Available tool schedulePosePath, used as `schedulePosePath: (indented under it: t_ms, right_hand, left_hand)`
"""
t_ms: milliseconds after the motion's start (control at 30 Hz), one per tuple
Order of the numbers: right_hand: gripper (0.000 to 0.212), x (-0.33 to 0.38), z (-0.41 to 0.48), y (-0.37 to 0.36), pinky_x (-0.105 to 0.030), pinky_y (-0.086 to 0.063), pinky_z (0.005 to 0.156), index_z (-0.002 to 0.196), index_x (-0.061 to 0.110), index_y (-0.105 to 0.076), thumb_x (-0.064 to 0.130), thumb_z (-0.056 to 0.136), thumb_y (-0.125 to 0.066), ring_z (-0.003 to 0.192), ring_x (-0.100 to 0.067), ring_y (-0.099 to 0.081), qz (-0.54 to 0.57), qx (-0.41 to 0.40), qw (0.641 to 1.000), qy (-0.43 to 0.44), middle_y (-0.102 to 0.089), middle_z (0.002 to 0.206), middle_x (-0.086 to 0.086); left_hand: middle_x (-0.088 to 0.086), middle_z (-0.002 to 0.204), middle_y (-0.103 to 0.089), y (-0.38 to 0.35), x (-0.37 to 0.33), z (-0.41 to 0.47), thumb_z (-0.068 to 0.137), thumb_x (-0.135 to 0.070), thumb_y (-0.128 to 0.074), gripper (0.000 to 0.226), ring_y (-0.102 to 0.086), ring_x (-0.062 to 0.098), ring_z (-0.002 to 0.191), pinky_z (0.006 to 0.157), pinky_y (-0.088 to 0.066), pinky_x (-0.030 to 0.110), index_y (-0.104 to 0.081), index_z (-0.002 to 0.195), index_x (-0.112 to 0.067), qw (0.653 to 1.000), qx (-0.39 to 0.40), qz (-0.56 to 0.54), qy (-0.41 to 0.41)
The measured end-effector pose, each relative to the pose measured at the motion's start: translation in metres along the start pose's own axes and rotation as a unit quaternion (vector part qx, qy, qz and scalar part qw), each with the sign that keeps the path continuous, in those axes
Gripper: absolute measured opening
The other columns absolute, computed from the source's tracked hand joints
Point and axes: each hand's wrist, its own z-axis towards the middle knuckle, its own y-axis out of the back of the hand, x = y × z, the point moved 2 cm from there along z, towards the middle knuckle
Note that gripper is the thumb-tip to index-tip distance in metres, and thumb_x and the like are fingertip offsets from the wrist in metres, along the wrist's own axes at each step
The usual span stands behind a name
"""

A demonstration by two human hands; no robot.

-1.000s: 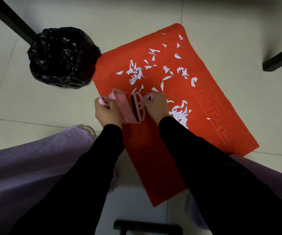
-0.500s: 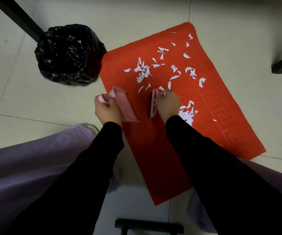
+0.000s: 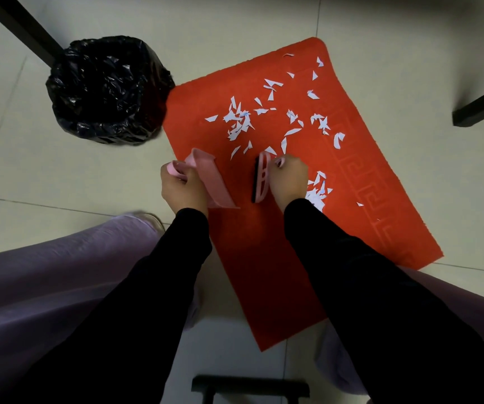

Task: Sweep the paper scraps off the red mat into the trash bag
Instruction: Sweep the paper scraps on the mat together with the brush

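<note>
1. A pink dustpan [image 3: 213, 182] is gripped by its handle in the closed left hand [image 3: 183, 190], its flat lip being rested on the red mat [image 3: 264, 258].
2. A small pink brush [image 3: 261, 177] with dark bristles is clasped in the closed right hand [image 3: 288, 180]; it is held upright on the mat, bristles faced toward the dustpan.
3. A clear strip of bare mat is now seen between brush and dustpan, whereas a second ago the two were pressed together; the brush has been drawn away to the right.
4. Just beyond the right hand, a heap of white paper scraps [image 3: 318, 191] is partly hidden by the wrist.
5. Farther out, past both hands, the remaining scraps are scattered over the far half of the mat; their spread is unchanged from the earlier frames.
6. Beyond the left hand, the black trash bag [image 3: 106, 88] is found standing open on the tiled floor [image 3: 45, 176], its side touching the mat's far left corner.
7. Black sleeves [image 3: 366, 272] and lilac trousers [image 3: 45, 281] are seen nearest the camera.
</note>
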Motion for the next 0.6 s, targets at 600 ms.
schedulePosePath:
  t_ms: [600]
  right_hand:
    - [0.025, 0.029, 0.003, -0.004, -0.033, -0.048, 0.062, 0.084, -0.002, -0.067, 0.017, 0.092, -0.053, 0.065, -0.021, -0.057, 0.103, 0.052, 0.992, 0.049, -0.068, 0.081, -0.017]
  left_hand:
    - [-0.011, 0.061, -0.044, -0.017, -0.008, 0.002, 0.096, -0.018, -0.038, 0.018, -0.044, 0.011, 0.06, 0.052, -0.035, 0.006, -0.049, 0.083, -0.012, 0.999, -0.038, 0.003, -0.006]
